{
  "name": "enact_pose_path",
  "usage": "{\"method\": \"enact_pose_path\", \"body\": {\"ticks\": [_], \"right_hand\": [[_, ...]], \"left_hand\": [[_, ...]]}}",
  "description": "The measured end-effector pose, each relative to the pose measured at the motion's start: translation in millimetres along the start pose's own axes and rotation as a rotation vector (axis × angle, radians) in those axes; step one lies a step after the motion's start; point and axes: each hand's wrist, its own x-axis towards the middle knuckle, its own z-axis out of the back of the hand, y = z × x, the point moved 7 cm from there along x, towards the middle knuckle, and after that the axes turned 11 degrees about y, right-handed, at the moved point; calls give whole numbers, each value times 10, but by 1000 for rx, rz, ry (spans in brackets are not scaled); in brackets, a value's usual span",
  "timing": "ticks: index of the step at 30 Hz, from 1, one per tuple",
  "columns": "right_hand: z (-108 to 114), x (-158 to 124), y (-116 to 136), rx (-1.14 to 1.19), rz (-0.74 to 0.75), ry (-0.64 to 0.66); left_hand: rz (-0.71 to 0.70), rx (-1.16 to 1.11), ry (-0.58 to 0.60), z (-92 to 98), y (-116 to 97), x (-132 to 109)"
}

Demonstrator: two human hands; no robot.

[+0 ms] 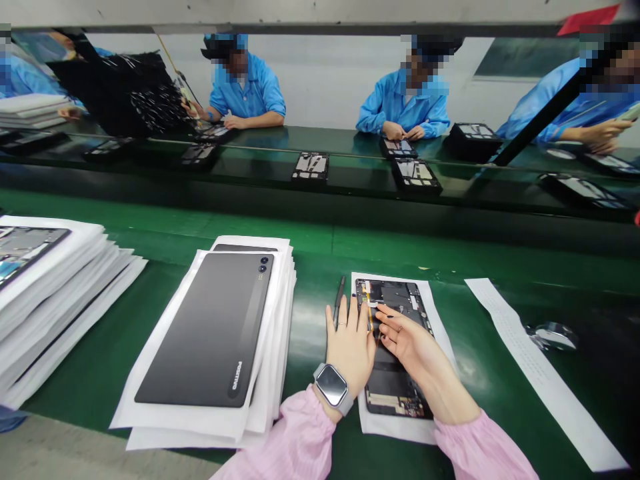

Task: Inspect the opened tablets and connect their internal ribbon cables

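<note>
An opened tablet [395,300] with its inner boards showing lies on a white sheet [435,313] on the green bench. My left hand [350,343] lies flat on the tablet's left edge, fingers stretched out, a watch on the wrist. My right hand [407,337] rests on the tablet's middle, fingertips curled and pressed together on a thin orange strip [371,313]. A dark slim tool [339,297] lies just left of my left hand.
A stack of white sheets with a grey tablet back cover [210,330] lies on the left. Another stack [50,293] stands at the far left. A long paper strip [535,373] and a clear round object [553,335] lie right. Several people in blue work across the conveyor [320,200].
</note>
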Motion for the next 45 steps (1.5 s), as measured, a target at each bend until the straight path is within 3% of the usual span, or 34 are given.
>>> {"method": "enact_pose_path", "body": {"ticks": [7, 12, 18, 23, 28, 33, 45], "right_hand": [[31, -13, 33, -159, 3, 13], [17, -34, 112, -420, 58, 31], [61, 17, 224, -886, 255, 1], [-57, 2, 518, -1252, 483, -39], [-246, 164, 673, -1503, 628, 138], [-208, 303, 642, -1615, 690, 219], [-233, 204, 598, -1676, 755, 204]], "left_hand": [[1, 9, 2, -1, -10, -6], [-1, 27, 9, -4, -15, -12], [0, 34, 7, -17, -1, -6], [-3, 45, 11, -4, -3, -5], [1, 54, 13, -16, -4, -4], [6, 54, 13, -36, -8, -4], [9, 95, 36, -28, -19, -7]]}}
